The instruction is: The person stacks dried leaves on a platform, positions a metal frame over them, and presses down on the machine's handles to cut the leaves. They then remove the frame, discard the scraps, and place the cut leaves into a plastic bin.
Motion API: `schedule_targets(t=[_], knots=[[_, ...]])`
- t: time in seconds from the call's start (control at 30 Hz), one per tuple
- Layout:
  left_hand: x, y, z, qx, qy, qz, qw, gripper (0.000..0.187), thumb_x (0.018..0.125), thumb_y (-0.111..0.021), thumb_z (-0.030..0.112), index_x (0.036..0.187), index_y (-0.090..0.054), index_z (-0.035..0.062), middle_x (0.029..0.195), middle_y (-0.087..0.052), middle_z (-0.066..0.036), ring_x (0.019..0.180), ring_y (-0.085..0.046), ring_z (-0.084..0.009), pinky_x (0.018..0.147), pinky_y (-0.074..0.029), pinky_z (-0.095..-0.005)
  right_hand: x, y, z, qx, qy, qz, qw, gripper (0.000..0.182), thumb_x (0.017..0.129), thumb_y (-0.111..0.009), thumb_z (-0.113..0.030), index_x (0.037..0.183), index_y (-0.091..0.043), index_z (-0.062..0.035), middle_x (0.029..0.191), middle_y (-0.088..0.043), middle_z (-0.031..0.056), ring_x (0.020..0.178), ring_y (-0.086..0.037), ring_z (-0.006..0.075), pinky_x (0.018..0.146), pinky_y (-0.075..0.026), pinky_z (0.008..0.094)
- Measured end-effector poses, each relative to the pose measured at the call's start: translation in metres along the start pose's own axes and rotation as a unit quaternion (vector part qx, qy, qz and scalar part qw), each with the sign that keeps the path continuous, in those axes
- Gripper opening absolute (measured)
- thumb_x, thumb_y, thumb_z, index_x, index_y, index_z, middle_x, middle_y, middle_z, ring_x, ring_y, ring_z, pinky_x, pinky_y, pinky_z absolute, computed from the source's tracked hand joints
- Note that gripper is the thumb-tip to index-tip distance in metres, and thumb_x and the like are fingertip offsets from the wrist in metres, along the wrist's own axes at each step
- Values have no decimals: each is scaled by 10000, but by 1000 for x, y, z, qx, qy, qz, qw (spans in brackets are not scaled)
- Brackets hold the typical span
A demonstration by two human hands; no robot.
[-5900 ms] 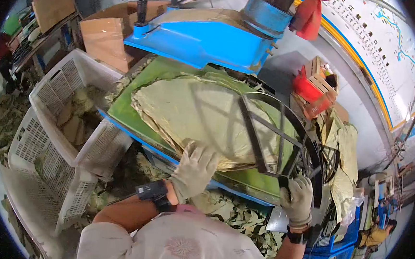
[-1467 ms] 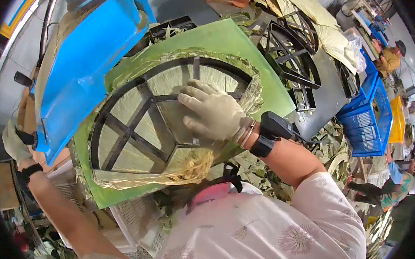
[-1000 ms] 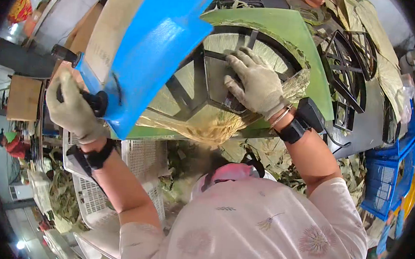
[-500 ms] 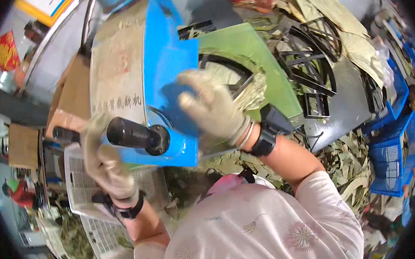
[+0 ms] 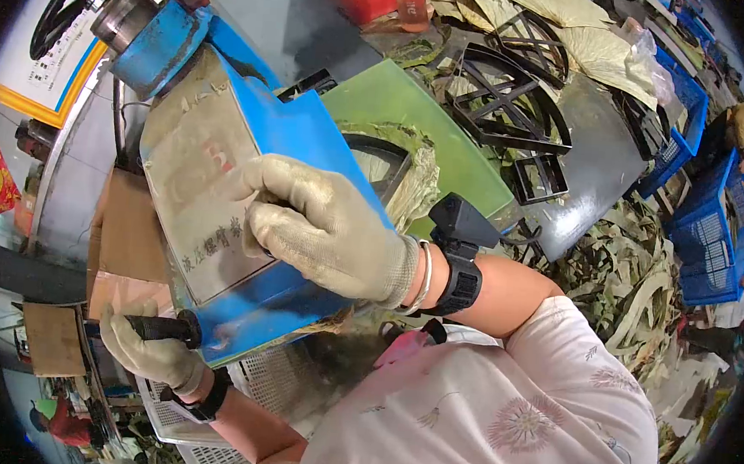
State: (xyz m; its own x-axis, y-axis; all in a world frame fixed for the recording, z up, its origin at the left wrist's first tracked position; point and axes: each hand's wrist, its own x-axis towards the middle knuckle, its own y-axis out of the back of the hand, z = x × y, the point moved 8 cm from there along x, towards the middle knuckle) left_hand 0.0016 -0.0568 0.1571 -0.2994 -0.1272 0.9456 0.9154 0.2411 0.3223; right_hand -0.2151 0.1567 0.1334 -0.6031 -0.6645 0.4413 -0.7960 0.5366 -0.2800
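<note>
A blue cutting machine arm (image 5: 310, 133) with a pale lettered panel (image 5: 209, 160) stands left of centre, tilted in view. My gloved right hand (image 5: 329, 229) is on this arm, its fingers curled around a thin dark handle that is mostly hidden. Lower left, my gloved left hand (image 5: 152, 350) is cupped around a black ribbed grip (image 5: 162, 328) on the machine's near end. Right of the arm lies a green cutting board (image 5: 423, 115), bearing a curved black cutting frame (image 5: 381, 159) and dry leaves (image 5: 414, 187).
Black metal cutting frames (image 5: 518, 113) lie among leaves on the grey table (image 5: 599, 136). Blue crates (image 5: 712, 243) stand at the right. Leaf strips (image 5: 628, 267) are heaped below the table edge. A white basket (image 5: 267, 380) and cardboard box (image 5: 130, 241) sit left. Another person (image 5: 65, 424) is at lower left.
My right hand has gone from open above the machine to closed on its arm. My left hand has moved down and left, onto the grip. The view has shifted and the arm appears swung.
</note>
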Motion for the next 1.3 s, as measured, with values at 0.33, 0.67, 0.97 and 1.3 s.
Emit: schedule_targets(t=[0.33, 0.67, 0.97, 1.3], knots=[[-18, -10, 22, 87, -117, 15, 989, 279, 1029, -558, 50, 1292, -494, -21, 1252, -564, -259, 753, -626, -212, 562, -570, -273, -9, 14, 12, -41, 53, 15, 998, 290, 1029, -498, -126, 1277, -543, 17, 812, -554, 8, 740, -512, 94, 706, -478, 267], [-42, -13, 3, 24, -58, 42, 997, 451, 1090, -401, 325, 1246, -525, -79, 1194, -587, -211, 716, -586, -200, 606, -531, -314, -18, 22, 24, -62, 12, 14, 998, 307, 1021, -482, -140, 1268, -547, 32, 917, -624, 46, 814, -591, 104, 729, -486, 269], [-51, -19, -41, -222, 298, 48, 927, 438, 1117, -392, 309, 1315, -513, -63, 958, -606, -131, 678, -543, -161, 598, -449, -275, -24, 12, 23, -41, -55, 28, 997, 359, 1045, -518, -195, 1345, -526, 2, 1039, -656, 74, 933, -624, 133, 851, -508, 291], [-24, -9, -125, -175, 296, 95, 934, 383, 1088, -418, 256, 1076, -640, -56, 872, -618, -123, 673, -597, -211, 624, -525, -316, -76, 54, 59, -546, 98, -72, 829, 745, 783, -816, -312, 1402, -520, -20, 1349, -603, 199, 1289, -558, 410, 1109, -420, 545]])
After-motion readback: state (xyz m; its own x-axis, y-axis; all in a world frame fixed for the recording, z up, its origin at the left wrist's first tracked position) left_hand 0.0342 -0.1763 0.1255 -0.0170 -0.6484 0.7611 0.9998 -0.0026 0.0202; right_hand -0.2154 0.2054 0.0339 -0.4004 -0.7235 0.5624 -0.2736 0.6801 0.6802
